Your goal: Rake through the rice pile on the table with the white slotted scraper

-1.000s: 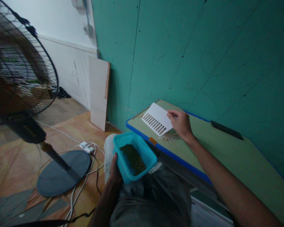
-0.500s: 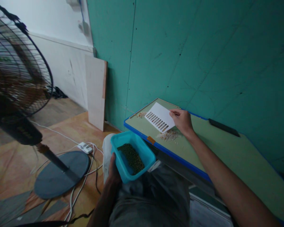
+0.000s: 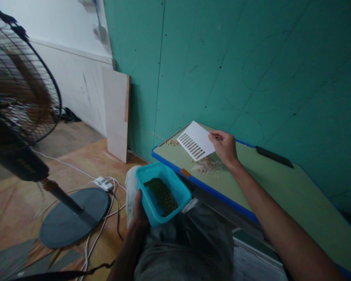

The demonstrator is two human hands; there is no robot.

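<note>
In my right hand [image 3: 224, 147] is a flat white slotted scoop [image 3: 196, 137], pinched at its near right edge. Its row of long slots faces left, tilted over the green tabletop [image 3: 269, 183]. Under and beside it lies a scatter of pale and brownish grains [image 3: 208, 165], with a smaller pile [image 3: 172, 142] toward the far corner. My left hand [image 3: 140, 208] grips the left side of a turquoise plastic tub [image 3: 183, 193] above my lap. Small dark green beans [image 3: 162, 195] lie along the tub's bottom. Most of my left fingers are hidden behind the tub.
A standing fan [image 3: 20, 89] is on the left, its round base [image 3: 73, 216] on the floor. White cables and a power strip [image 3: 103, 183] lie beside it. A pale board [image 3: 115, 115] leans against the green wall [image 3: 193, 58]. A dark strip [image 3: 274, 157] sits on the table's far edge.
My right hand has lifted the slotted scoop slightly up from the grains, showing more of the pile beneath. The tub stays in my left hand. The whole view has shifted slightly.
</note>
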